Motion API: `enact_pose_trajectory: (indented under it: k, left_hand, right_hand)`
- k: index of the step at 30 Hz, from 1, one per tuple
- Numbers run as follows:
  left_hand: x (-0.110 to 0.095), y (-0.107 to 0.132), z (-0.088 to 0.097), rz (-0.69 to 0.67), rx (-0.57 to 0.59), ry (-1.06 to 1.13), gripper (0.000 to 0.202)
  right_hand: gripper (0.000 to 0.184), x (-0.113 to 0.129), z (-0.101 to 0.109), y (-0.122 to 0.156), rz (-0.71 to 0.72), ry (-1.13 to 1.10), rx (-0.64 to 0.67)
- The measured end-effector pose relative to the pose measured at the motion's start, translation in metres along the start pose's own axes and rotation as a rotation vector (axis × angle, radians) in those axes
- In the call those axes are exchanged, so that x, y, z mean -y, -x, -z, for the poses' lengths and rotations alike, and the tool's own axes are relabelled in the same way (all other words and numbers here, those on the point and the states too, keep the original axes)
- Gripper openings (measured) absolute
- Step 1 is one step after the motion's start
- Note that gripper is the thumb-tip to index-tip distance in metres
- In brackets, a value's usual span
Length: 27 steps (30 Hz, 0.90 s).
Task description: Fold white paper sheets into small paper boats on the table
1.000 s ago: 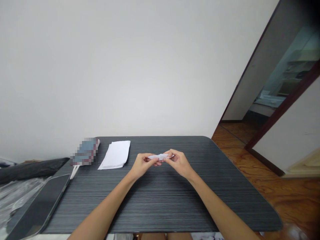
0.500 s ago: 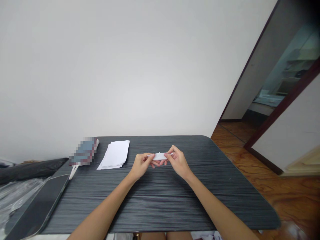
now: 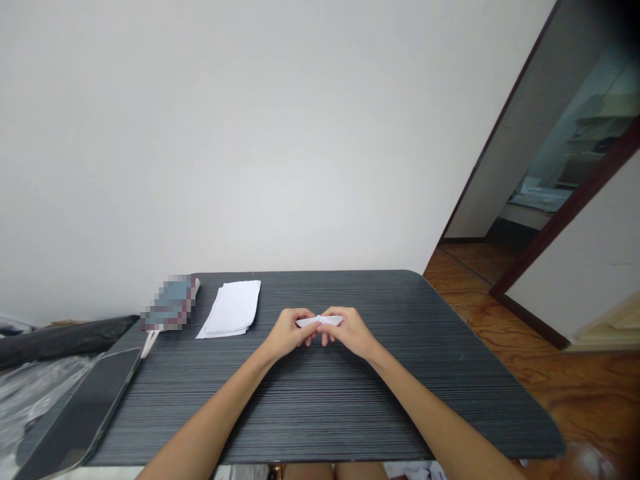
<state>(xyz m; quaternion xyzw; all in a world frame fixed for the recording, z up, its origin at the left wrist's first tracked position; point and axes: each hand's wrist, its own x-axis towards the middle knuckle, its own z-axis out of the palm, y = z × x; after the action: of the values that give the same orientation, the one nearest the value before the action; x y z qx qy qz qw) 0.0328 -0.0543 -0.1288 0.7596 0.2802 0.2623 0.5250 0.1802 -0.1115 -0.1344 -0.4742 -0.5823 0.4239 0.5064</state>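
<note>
A small folded white paper piece (image 3: 319, 321) is pinched between both my hands above the middle of the dark striped table (image 3: 320, 400). My left hand (image 3: 289, 332) grips its left end with curled fingers. My right hand (image 3: 349, 331) grips its right end, fingers bent over it. The two hands nearly touch at the fingertips, and most of the paper is hidden under them.
A stack of white paper sheets (image 3: 231, 309) lies at the table's back left. Beside it sits a blurred small object (image 3: 171, 304). A phone (image 3: 80, 413) lies face up at the left edge. A doorway and wooden floor (image 3: 500, 293) are at the right.
My hands have drawn closer together and dropped slightly towards the table. The paper strip, held out flat half a second ago, is now more covered by my fingers.
</note>
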Motion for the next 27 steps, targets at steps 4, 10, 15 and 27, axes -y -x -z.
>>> enact_pose_trajectory:
  k: [4,10,15,27]
  left_hand:
    - [-0.001,0.001,0.002,0.011,0.098,-0.014,0.035]
    - [-0.001,0.003,0.013,0.103,0.248,0.046,0.039]
    - [-0.001,0.004,0.014,0.083,0.234,0.056,0.032]
    - [0.012,-0.007,0.019,0.040,0.152,0.055,0.047]
  right_hand:
    - [0.025,-0.003,0.005,-0.002,-0.032,-0.071,0.073]
    - [0.033,0.003,0.014,0.000,-0.144,-0.152,0.235]
    - [0.029,0.000,0.019,0.002,-0.098,-0.046,0.208]
    - [0.041,-0.003,0.029,0.000,-0.143,0.055,0.206]
